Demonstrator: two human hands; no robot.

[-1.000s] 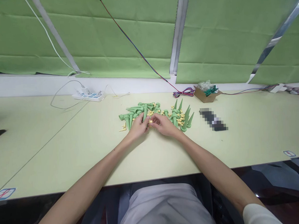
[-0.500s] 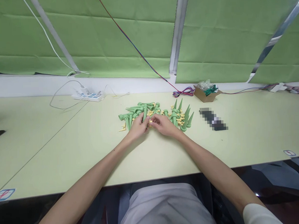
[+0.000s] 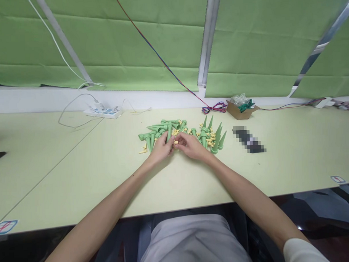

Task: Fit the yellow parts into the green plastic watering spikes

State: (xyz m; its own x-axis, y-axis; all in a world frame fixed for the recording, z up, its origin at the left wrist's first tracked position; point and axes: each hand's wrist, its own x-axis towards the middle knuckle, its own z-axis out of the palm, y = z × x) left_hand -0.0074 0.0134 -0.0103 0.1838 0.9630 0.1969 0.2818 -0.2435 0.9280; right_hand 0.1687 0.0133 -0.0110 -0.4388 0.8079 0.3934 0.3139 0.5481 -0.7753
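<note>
My left hand (image 3: 163,147) is closed round a green plastic watering spike (image 3: 169,130), which points upward. At its lower end sits a small yellow valve (image 3: 175,142), between my two hands. The thumb and fingers of my right hand (image 3: 189,145) pinch at this valve. Behind and to the left lie more green spikes (image 3: 152,137) in a loose pile. Right of my right hand, several green spikes (image 3: 217,137) stand point up among small yellow valves (image 3: 211,138). A few loose yellow valves (image 3: 143,149) lie left of my left hand.
A small cardboard box (image 3: 239,112) with clear plastic and green material stands at the back, beside a coil of red and blue wire (image 3: 215,107). A blurred dark object (image 3: 249,140) lies to the right. A white power strip (image 3: 103,113) with cables sits at back left.
Both hands stay almost in place. The fingers of my right hand shift slightly at the yellow valve.
</note>
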